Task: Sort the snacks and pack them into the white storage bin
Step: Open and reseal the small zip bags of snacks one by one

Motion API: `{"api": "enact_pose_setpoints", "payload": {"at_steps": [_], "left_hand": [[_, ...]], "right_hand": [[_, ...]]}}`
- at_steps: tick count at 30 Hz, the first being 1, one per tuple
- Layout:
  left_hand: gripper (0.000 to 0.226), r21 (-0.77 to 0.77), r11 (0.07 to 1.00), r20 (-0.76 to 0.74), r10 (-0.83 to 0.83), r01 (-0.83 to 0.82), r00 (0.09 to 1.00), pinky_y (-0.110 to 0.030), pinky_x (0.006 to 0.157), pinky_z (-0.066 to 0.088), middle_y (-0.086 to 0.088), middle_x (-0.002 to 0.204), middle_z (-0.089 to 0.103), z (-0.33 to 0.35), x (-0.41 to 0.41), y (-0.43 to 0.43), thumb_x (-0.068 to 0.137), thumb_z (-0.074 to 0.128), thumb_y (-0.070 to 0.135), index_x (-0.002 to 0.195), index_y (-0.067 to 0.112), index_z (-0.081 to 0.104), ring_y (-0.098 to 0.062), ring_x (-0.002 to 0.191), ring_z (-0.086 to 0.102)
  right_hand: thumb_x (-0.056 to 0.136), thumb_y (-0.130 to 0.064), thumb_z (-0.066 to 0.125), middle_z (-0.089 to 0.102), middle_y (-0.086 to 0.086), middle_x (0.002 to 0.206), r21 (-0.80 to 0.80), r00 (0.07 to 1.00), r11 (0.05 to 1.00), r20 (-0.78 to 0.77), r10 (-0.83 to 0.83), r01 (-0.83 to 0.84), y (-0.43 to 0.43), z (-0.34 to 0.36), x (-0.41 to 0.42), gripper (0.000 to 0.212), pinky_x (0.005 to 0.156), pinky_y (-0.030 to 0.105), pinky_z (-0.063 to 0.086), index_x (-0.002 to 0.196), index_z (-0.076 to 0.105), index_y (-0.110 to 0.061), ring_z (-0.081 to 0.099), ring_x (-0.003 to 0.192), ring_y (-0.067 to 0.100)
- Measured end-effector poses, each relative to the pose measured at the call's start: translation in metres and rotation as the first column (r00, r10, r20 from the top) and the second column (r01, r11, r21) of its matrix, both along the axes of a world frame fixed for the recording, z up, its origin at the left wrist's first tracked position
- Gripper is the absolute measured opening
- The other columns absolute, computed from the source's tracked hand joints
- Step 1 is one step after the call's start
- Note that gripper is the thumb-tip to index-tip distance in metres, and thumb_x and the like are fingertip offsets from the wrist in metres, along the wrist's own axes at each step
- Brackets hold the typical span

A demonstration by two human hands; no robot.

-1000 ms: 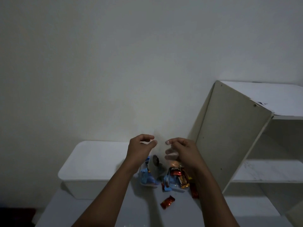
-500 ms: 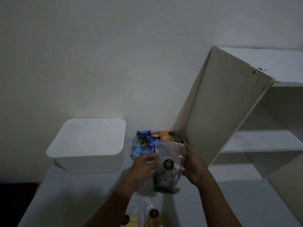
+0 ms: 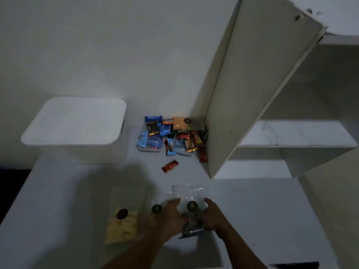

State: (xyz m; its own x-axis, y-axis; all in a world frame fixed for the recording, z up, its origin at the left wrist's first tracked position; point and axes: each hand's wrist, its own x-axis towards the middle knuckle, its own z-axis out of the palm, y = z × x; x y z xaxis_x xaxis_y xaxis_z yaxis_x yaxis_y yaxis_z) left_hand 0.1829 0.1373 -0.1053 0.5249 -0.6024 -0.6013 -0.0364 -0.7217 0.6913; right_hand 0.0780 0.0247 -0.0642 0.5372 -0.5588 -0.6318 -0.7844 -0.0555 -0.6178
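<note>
Snack bag (image 3: 189, 206) now lower, nearer table (image 3: 262, 210), w/ both hands.

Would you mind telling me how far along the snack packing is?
Sorting has begun: two clear bags lie near the front. Both hands, left hand and right hand, hold a third bag. The pile remains, and the bin is lidded, with nothing visibly packed.

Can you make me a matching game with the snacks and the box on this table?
Things:
1. white storage bin
2. clear bag with dark snacks
3. lone red candy bar
4. bag of pale yellow snacks

Places:
A. between both hands
B. alone on the table, in front of the pile
C. far left, lid on
D. lying left of the hands

Pairs: 1-C, 2-A, 3-B, 4-D
</note>
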Motion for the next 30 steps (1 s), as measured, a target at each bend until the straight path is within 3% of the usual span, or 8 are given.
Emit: {"api": "enact_pose_setpoints", "payload": {"at_steps": [5,9,13,18,21,25,27,30], "left_hand": [[0.055,0.086,0.996,0.187,-0.053,0.037,0.981,-0.031,0.106,0.037,-0.011,0.143,0.044,-0.015,-0.017,-0.014,0.082,0.068,0.016,0.134,0.014,0.051,-0.029,0.13,0.045],[0.048,0.133,0.985,0.303,-0.144,0.108,0.942,-0.033,0.099,0.043,-0.01,0.137,0.046,-0.026,-0.024,-0.019,0.08,0.07,0.02,0.126,0.014,0.055,-0.029,0.121,0.051],[0.055,0.227,0.955,0.28,-0.251,0.19,0.927,-0.03,0.078,0.05,-0.007,0.109,0.061,-0.033,-0.024,-0.019,0.059,0.08,0.05,0.096,0.013,0.065,-0.02,0.09,0.063],[0.047,0.368,0.892,0.315,-0.386,0.263,0.867,-0.035,0.089,0.049,-0.011,0.124,0.058,-0.025,-0.011,-0.027,0.08,0.066,0.039,0.116,0.01,0.061,-0.028,0.11,0.059],[0.059,0.274,0.936,0.293,-0.299,0.22,0.908,-0.035,0.101,0.043,-0.008,0.136,0.047,-0.023,0.006,-0.033,0.082,0.069,0.039,0.132,0.014,0.05,-0.026,0.125,0.047],[0.055,0.123,0.98,0.352,-0.193,0.159,0.916,-0.028,0.103,0.038,-0.006,0.139,0.045,-0.01,0.041,-0.057,0.086,0.069,0.032,0.135,0.015,0.048,-0.021,0.127,0.046],[0.054,0.069,0.991,0.398,-0.136,0.119,0.907,-0.026,0.1,0.038,-0.004,0.137,0.049,0.001,0.065,-0.075,0.087,0.069,0.034,0.135,0.016,0.049,-0.019,0.124,0.049],[0.049,-0.042,0.995,0.472,-0.059,0.089,0.88,-0.025,0.094,0.039,-0.006,0.131,0.055,0.021,0.106,-0.107,0.086,0.069,0.03,0.13,0.013,0.055,-0.02,0.116,0.055]], "right_hand": [[0.082,-0.023,0.072,0.068,0.002,0.098,-0.051,0.999,0.998,-0.047,-0.026,0.024,0.0,-0.019,-0.007,0.017,0.081,0.028,0.054,0.093,0.058,-0.022,0.067,0.095,0.02],[0.08,-0.021,0.076,0.061,0.004,0.116,-0.089,0.999,0.995,-0.021,0.03,-0.032,-0.008,-0.034,-0.013,0.058,0.08,0.018,0.043,0.128,0.048,-0.007,0.059,0.1,0.014],[0.077,-0.026,0.08,0.057,0.009,0.13,-0.046,0.98,0.981,-0.079,0.183,-0.187,-0.016,-0.04,-0.013,0.085,0.084,0.016,0.039,0.145,0.032,-0.007,0.058,0.111,0.018],[0.075,-0.035,0.082,0.049,0.011,0.144,0.006,0.949,0.966,-0.184,0.256,-0.259,-0.027,-0.042,0.0,0.101,0.102,0.028,0.042,0.153,0.02,-0.015,0.052,0.128,0.024],[0.083,-0.037,0.075,0.048,0.011,0.146,-0.029,0.94,0.965,-0.236,0.247,-0.261,-0.041,-0.035,0.018,0.085,0.105,0.032,0.041,0.151,0.028,-0.016,0.05,0.131,0.026],[0.087,-0.035,0.071,0.058,0.014,0.135,-0.147,0.986,0.975,-0.036,0.165,-0.169,-0.07,-0.019,0.057,0.069,0.092,0.025,0.044,0.144,0.041,-0.011,0.059,0.119,0.027],[0.09,-0.027,0.068,0.067,0.015,0.119,-0.213,0.992,0.973,0.067,0.105,-0.088,-0.087,-0.002,0.082,0.055,0.08,0.022,0.044,0.137,0.049,-0.009,0.063,0.1,0.022],[0.093,-0.016,0.061,0.07,0.011,0.103,-0.253,0.965,0.961,0.258,-0.047,0.114,-0.113,0.021,0.122,0.03,0.071,0.021,0.038,0.122,0.061,-0.008,0.056,0.084,0.015]]}}
